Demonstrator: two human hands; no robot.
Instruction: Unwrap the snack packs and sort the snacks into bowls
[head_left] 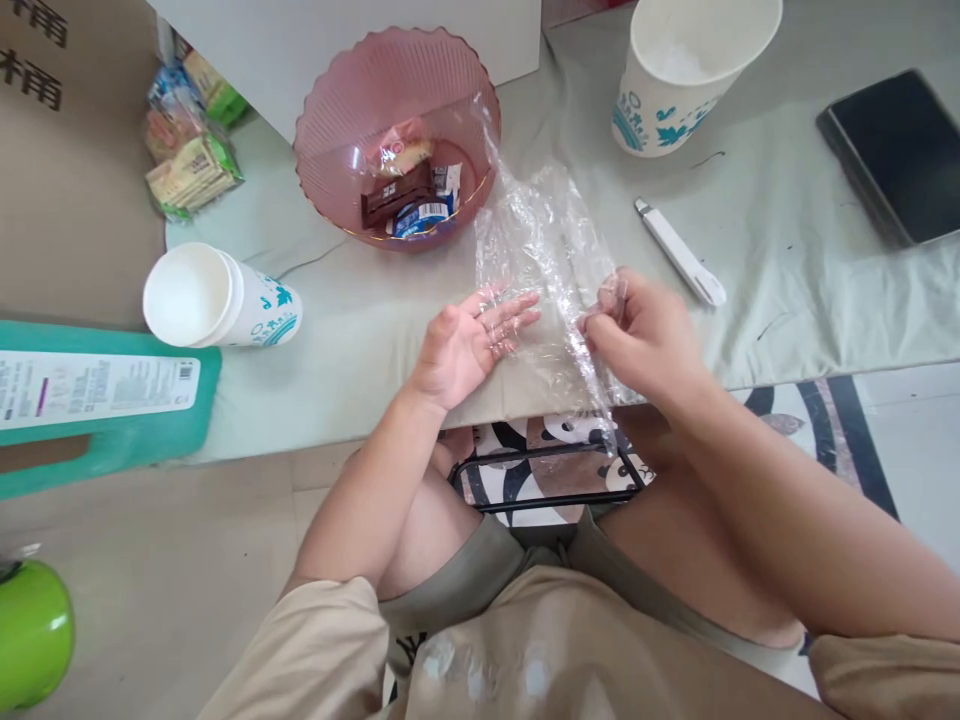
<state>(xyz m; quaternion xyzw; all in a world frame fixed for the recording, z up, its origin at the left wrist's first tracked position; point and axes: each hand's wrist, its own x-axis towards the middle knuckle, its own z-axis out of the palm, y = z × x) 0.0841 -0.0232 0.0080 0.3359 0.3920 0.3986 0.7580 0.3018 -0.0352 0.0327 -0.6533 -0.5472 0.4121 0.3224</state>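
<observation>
Film (544, 235), clear and crumpled, lies between the two hands, its long axis slanting from the bowl side, beyond the left fingertips, down to the table edge (397, 420) just left of the right hand's pinch.

Well left of both hands are a jug (187, 410), stacked cups (262, 305) and, farther beyond the left hand, some wrapped snacks (195, 180). Beyond the left hand, and nearer to it than these, sits the bowl (322, 170), with a few wrapped sweets (397, 195) inside; the upper end of the film reaches its right rim.

The left hand (476, 345) is spread, palm turned up, its fingers pointing right into the film; whether they lie under it or inside a fold, I cannot tell. The right hand (637, 325) is the one with a hold: thumb and forefinger pressed together, pinching the film's right side, so it is the nearer hand to that edge.

Just beyond the right hand lies a white tool (679, 250); farther off stands a cup (667, 90), and well to the right, a phone (900, 155).
</observation>
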